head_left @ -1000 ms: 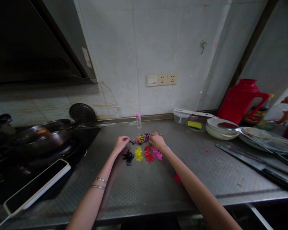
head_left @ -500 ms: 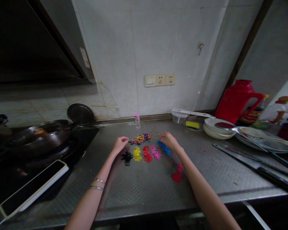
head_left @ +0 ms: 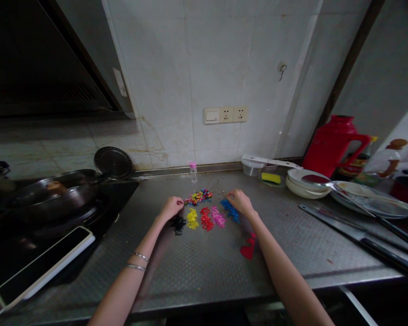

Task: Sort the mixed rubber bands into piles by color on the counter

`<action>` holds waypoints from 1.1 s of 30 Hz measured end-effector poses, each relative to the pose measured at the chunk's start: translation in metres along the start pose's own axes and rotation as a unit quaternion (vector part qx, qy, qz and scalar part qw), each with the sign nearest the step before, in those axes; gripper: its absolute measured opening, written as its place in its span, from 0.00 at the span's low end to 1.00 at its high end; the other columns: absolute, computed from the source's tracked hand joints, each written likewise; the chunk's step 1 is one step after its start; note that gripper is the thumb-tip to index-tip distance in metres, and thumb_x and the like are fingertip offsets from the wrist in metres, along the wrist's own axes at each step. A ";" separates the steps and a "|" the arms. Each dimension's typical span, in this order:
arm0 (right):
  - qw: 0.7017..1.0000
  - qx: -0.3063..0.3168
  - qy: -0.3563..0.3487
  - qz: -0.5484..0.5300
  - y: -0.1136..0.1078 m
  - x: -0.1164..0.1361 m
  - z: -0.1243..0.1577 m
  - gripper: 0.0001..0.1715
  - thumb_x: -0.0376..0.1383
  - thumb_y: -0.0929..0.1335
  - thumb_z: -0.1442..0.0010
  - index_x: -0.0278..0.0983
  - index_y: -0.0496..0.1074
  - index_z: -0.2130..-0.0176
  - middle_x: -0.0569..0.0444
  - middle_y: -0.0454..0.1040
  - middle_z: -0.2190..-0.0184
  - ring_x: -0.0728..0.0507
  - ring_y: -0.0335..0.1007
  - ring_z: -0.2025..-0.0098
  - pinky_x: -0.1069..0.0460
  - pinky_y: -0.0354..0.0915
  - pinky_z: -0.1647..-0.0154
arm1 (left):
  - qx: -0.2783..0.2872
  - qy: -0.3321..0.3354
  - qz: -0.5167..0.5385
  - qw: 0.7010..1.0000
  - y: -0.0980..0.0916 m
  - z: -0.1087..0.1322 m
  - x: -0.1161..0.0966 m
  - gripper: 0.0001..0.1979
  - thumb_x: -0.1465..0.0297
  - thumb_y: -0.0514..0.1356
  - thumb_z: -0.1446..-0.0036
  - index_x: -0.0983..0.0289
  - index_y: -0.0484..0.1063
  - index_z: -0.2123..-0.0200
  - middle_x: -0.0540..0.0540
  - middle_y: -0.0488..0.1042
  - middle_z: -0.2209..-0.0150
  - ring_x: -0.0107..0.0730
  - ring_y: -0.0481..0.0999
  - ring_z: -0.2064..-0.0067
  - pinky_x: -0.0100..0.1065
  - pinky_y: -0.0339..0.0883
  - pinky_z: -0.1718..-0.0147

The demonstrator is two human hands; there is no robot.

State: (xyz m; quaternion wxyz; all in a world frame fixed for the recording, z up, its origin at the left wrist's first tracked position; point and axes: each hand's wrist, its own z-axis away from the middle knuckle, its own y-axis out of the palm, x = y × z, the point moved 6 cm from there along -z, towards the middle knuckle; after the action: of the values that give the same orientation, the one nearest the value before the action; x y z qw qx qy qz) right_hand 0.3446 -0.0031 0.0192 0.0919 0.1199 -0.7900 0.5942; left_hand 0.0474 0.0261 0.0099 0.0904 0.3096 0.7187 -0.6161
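Small coloured pieces lie on the steel counter (head_left: 204, 258). A mixed-colour heap (head_left: 198, 197) sits at the back. In front of it lie sorted piles: black (head_left: 179, 222), yellow (head_left: 192, 218), red (head_left: 206, 218), pink (head_left: 218, 216) and blue (head_left: 230, 210). My left hand (head_left: 172, 207) hovers curled between the mixed heap and the black pile, fingertips pinched together. My right hand (head_left: 240, 201) rests at the blue pile, fingers bent down onto it. A red flat item (head_left: 247, 250) lies beside my right forearm.
A small bottle with a pink cap (head_left: 192, 171) stands by the wall. A wok (head_left: 51, 190) sits on the stove at left, with a phone (head_left: 44, 267) at its edge. Plates (head_left: 308, 181), a yellow sponge (head_left: 271, 177), a red jug (head_left: 333, 142) and knives (head_left: 360, 233) crowd the right.
My right hand moved from the mixed heap rightward to the blue pile. My left hand shifted slightly toward the black pile. The camera view drifted a little.
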 end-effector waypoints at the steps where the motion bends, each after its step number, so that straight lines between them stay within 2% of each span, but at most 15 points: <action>1: 1.000 -0.004 0.005 0.004 -0.001 0.000 0.001 0.16 0.39 0.59 0.43 0.38 0.72 0.62 0.50 0.71 0.61 0.46 0.63 0.55 0.56 0.57 0.60 | 0.006 -0.003 -0.018 1.000 0.000 0.001 -0.002 0.10 0.68 0.57 0.54 0.63 0.76 0.69 0.57 0.77 0.68 0.35 0.73 0.67 0.29 0.61 0.68; 9: 0.999 -0.029 0.029 0.020 -0.003 -0.003 0.002 0.16 0.39 0.59 0.44 0.39 0.73 0.63 0.50 0.71 0.63 0.45 0.65 0.58 0.56 0.58 0.64 | 0.019 -0.023 -0.062 0.998 0.004 0.002 -0.005 0.11 0.65 0.56 0.51 0.61 0.76 0.66 0.57 0.76 0.65 0.35 0.73 0.64 0.28 0.60 0.67; 15: 0.999 -0.017 0.038 0.020 -0.003 -0.002 0.003 0.16 0.39 0.59 0.44 0.39 0.73 0.63 0.50 0.72 0.62 0.45 0.65 0.58 0.56 0.58 0.64 | 0.018 -0.037 -0.073 0.996 0.009 0.002 -0.007 0.11 0.66 0.55 0.50 0.60 0.76 0.66 0.57 0.76 0.64 0.35 0.73 0.64 0.28 0.60 0.69; 22: 1.000 -0.008 0.022 0.015 0.001 0.000 0.001 0.16 0.40 0.59 0.43 0.38 0.73 0.62 0.49 0.71 0.62 0.45 0.65 0.56 0.56 0.58 0.61 | -0.001 -0.052 -0.073 0.996 0.008 0.006 -0.012 0.13 0.61 0.57 0.52 0.60 0.76 0.68 0.57 0.76 0.67 0.36 0.73 0.67 0.29 0.60 0.70; 26: 1.000 -0.001 0.015 0.011 0.002 0.002 0.002 0.17 0.40 0.58 0.43 0.39 0.72 0.62 0.50 0.71 0.61 0.45 0.65 0.57 0.56 0.58 0.62 | -0.022 -0.074 -0.091 0.993 0.008 0.006 -0.013 0.11 0.61 0.59 0.53 0.60 0.76 0.69 0.58 0.76 0.67 0.37 0.73 0.65 0.29 0.60 0.69; 33: 1.000 0.002 -0.014 0.001 0.001 0.006 0.002 0.16 0.39 0.58 0.43 0.38 0.72 0.64 0.51 0.72 0.62 0.47 0.65 0.59 0.57 0.57 0.64 | -0.025 -0.041 -0.125 0.991 0.008 0.006 -0.018 0.13 0.64 0.53 0.48 0.60 0.76 0.70 0.59 0.75 0.66 0.37 0.73 0.64 0.29 0.59 0.71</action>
State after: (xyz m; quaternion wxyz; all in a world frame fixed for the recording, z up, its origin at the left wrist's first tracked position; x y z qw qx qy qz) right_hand 0.3383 -0.0056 0.0190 0.0801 0.1271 -0.7901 0.5943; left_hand 0.0646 0.0154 0.0107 0.0501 0.1891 0.7628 -0.6163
